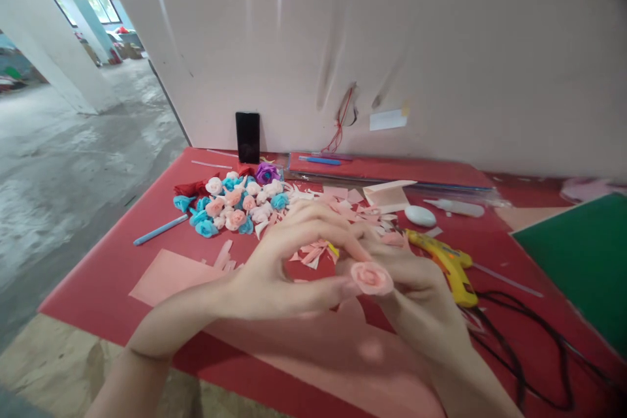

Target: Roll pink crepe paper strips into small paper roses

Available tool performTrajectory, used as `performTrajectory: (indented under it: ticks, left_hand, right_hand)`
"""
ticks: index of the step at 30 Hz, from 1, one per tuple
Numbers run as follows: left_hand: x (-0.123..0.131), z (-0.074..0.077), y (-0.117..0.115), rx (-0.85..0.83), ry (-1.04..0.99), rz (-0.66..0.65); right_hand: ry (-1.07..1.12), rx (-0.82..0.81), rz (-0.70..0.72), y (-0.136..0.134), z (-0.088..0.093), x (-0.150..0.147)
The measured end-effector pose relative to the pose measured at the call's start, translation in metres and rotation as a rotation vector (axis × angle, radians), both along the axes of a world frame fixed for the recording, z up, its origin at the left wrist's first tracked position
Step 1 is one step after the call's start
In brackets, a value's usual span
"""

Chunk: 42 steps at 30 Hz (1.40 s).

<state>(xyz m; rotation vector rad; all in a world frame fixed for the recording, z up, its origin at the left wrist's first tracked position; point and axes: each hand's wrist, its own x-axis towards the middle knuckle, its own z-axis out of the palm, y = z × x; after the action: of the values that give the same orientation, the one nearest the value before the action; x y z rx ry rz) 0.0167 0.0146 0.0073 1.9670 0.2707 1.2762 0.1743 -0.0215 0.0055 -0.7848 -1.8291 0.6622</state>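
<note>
A small pink paper rose (pixel 371 278) is held up over the table, its rolled petals facing me. My left hand (pixel 281 264) curves in from the left, thumb and fingertips pinching the rose's left edge. From the other side my right hand (pixel 416 287) has its fingers closed around the flower's base, which they hide. Below both hands lies a large pink paper sheet (pixel 313 346). Pink paper scraps (pixel 313 253) are scattered just behind the fingers.
Finished blue, pink and white paper flowers (pixel 235 202) are heaped at the back left, near a standing phone (pixel 248 137). A yellow glue gun (pixel 453 268) with a black cord lies right, beside a white mouse-shaped object (pixel 420 215) and a green board (pixel 578 268). A white panel (pixel 441 65) rises behind.
</note>
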Motion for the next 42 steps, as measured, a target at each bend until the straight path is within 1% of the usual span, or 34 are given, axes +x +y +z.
performTrajectory:
  ticks: [4,11,14,17,23,27,30,33,36,37,40,42]
  left_hand:
    - [-0.001,-0.001,0.003,0.023,-0.002,-0.020]
    - [0.001,-0.006,0.011,0.086,-0.065,-0.105]
    - [0.002,-0.008,0.016,0.136,-0.064,-0.123]
    - [0.003,-0.008,0.019,0.181,-0.065,-0.114]
    - [0.004,-0.009,0.020,0.136,-0.143,-0.129]
    - [0.005,-0.010,0.021,0.190,-0.159,-0.123]
    - [0.007,-0.012,0.021,0.187,-0.171,-0.099]
    - [0.010,-0.016,0.020,0.159,-0.209,-0.054]
    - [0.012,-0.019,0.019,0.146,-0.226,0.015]
    - [0.013,-0.020,0.019,0.141,-0.229,0.020]
    - [0.010,-0.020,0.019,0.114,-0.204,-0.016]
    - [0.005,-0.017,0.019,0.088,-0.166,-0.049]
  right_hand:
    - [-0.013,0.162,-0.004,0.002,-0.003,0.000]
    - [-0.042,0.337,-0.054,0.006,-0.011,0.001]
    - [-0.048,0.382,-0.079,0.007,-0.015,0.003]
    - [-0.043,0.426,-0.082,0.006,-0.017,0.006]
    - [-0.064,0.489,-0.094,0.008,-0.016,0.007]
    - [-0.066,0.518,-0.128,0.008,-0.018,0.008]
    - [-0.090,0.570,-0.209,0.006,-0.019,0.006]
    - [-0.122,0.639,-0.347,0.002,-0.019,0.002]
    - [-0.168,0.682,-0.462,-0.002,-0.019,-0.003]
    - [-0.182,0.698,-0.494,-0.003,-0.018,-0.004]
    - [-0.244,0.751,-0.565,-0.007,-0.017,-0.004]
    - [-0.326,0.775,-0.587,-0.009,-0.014,-0.001]
